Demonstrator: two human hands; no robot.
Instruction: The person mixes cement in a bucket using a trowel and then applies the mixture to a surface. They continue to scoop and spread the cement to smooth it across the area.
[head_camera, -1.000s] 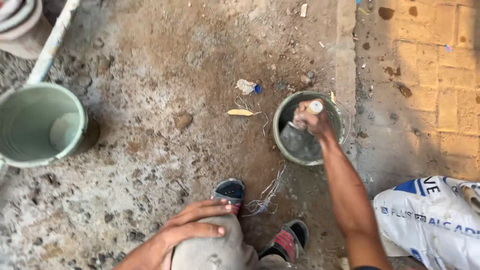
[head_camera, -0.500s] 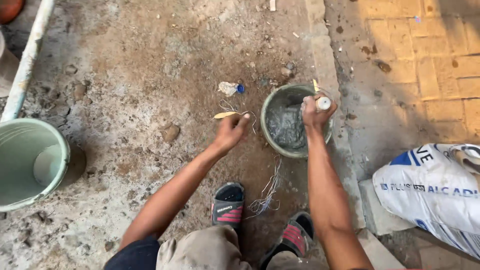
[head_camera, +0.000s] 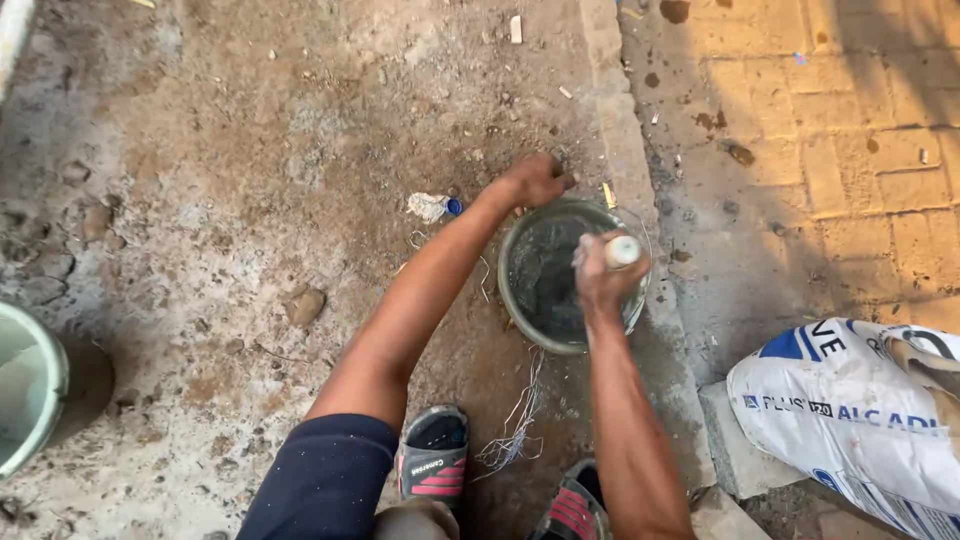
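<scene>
Head view: left hand (head_camera: 535, 180) fingers clamp grey bowl (head_camera: 530, 300) far rim; right hand (head_camera: 603, 280) fist grips white-tipped stirring handle (head_camera: 622, 250) above bowl centre; brace rim firmly, stir low.

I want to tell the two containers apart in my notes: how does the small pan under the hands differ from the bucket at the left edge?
The small pan is grey-green, fully in view and holds dark wet mix; the green bucket is paler, cut off by the frame. The left hand rests at the pan's rim and the right hand holds a handle over it; the bucket stands untouched. Both are round and open-topped.
</scene>
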